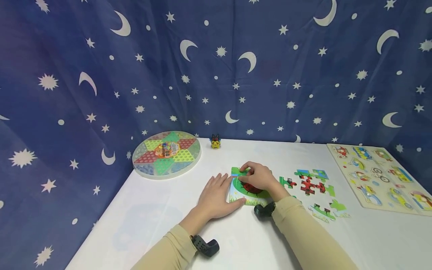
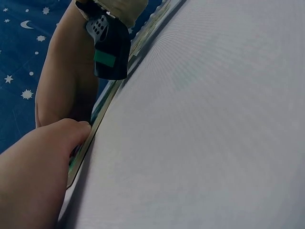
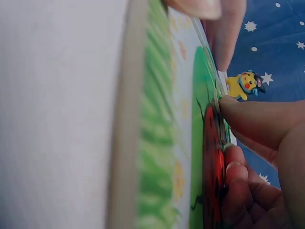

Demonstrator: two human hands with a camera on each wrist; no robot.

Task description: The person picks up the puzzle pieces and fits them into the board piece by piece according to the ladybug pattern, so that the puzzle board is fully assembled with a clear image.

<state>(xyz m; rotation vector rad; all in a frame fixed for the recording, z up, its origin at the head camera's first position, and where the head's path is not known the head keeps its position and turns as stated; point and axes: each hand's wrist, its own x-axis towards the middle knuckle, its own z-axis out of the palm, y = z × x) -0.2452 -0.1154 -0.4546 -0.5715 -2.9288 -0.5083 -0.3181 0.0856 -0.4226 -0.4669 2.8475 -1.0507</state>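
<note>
- Ladybird board on the table, between both hands!
- Right hand over it, thumb and fingers pinching a piece
- Left hand flat beside it, fingers straight, thumb at the near edge
- Loose pieces to the right

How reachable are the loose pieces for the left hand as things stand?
Probably no, not directly: the right arm lies between the left hand and the loose pieces, though most lie uncovered.
</note>
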